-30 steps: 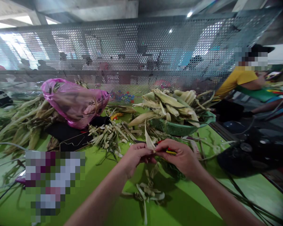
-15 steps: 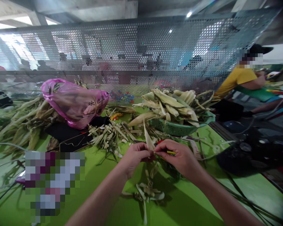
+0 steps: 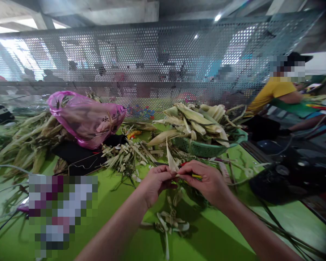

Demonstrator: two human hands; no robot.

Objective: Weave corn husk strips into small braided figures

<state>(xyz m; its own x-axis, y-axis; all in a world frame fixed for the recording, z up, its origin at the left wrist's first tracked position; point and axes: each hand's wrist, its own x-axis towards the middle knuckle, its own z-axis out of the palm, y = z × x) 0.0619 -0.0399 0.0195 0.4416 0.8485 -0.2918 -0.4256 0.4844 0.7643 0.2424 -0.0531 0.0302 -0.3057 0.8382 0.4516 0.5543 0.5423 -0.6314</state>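
Note:
A pale, pointed piece of corn husk (image 3: 171, 159) stands upright between my two hands, its tip up. My left hand (image 3: 159, 179) pinches its lower end from the left. From the right, my right hand (image 3: 205, 177) closes thumb and forefinger on the same lower end, and the fingertips of both hands nearly meet. Something yellow and red shows by the right hand's fingers, mostly covered, and I cannot tell what it is. Below the hands, a small heap of husk scraps (image 3: 170, 221) lies on the green table (image 3: 214, 235).
Behind my hands a green basket (image 3: 206, 149) is heaped with corn husks (image 3: 198, 121). Husk trimmings (image 3: 130, 154) lie left of it, beside a pink plastic bag (image 3: 84, 117). More husks (image 3: 40, 145) lie far left. A perforated metal screen (image 3: 152, 61) stands behind; a person in yellow (image 3: 277, 88) sits right.
My hands stay nearly in place, with the fingers shifting slightly at the husk's base. The husk tip has moved a little to the right.

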